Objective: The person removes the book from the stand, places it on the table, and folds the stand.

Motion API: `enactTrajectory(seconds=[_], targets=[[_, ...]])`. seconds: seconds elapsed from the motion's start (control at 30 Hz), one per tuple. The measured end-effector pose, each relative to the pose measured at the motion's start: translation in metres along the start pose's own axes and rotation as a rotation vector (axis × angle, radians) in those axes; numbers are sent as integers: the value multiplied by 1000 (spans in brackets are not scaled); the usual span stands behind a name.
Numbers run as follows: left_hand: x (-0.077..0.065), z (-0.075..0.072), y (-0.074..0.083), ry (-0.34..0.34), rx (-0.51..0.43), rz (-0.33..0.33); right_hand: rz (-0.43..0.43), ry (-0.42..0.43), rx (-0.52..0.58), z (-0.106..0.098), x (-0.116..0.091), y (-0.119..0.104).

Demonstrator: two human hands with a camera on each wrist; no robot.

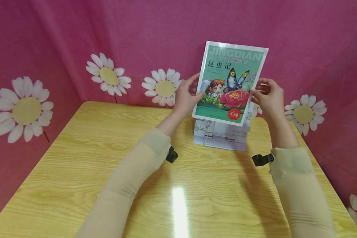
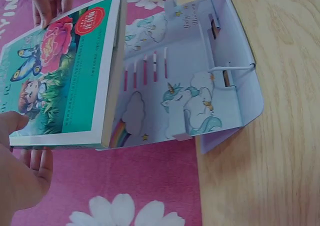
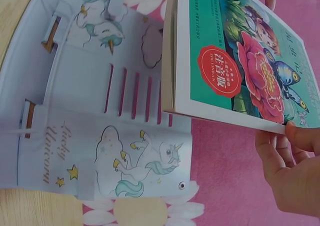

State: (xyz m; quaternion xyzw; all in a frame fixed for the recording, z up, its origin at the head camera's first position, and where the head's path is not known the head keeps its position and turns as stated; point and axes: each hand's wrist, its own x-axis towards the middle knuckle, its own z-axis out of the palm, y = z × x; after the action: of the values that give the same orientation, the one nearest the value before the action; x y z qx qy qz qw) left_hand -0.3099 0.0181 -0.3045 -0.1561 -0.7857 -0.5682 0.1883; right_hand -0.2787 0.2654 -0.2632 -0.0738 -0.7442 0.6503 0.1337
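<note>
A green-covered picture book (image 1: pixel 217 74), with a butterfly and a red flower on its front, is held up between both hands. My left hand (image 1: pixel 186 94) grips its left edge, thumb on the cover and fingers behind. On the opposite edge my right hand (image 1: pixel 269 96) pinches it the same way. Behind and below the book stands a pale lilac book stand (image 1: pixel 208 127), printed with unicorns. The left wrist view shows the bottom edge of the book raised off the stand's ledge (image 2: pixel 240 86). Slots and a wire holder (image 3: pixel 55 61) show on the stand in the right wrist view.
The stand rests near the back edge of a light wooden table (image 1: pixel 107 165). A pink curtain (image 1: pixel 142 33) with large white daisies hangs behind and at the sides. Each forearm wears a small black wrist camera (image 1: pixel 261 160) over a beige sleeve (image 1: pixel 297 185).
</note>
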Motion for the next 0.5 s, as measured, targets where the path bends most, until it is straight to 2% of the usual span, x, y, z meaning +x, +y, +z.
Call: enactTrajectory(seconds=[0.2, 0.5], targets=[[-5, -12, 9, 14, 20, 9, -14, -30, 59, 0, -13, -2], [-16, -33, 20, 1, 10, 5, -90, -69, 37, 5, -28, -3]])
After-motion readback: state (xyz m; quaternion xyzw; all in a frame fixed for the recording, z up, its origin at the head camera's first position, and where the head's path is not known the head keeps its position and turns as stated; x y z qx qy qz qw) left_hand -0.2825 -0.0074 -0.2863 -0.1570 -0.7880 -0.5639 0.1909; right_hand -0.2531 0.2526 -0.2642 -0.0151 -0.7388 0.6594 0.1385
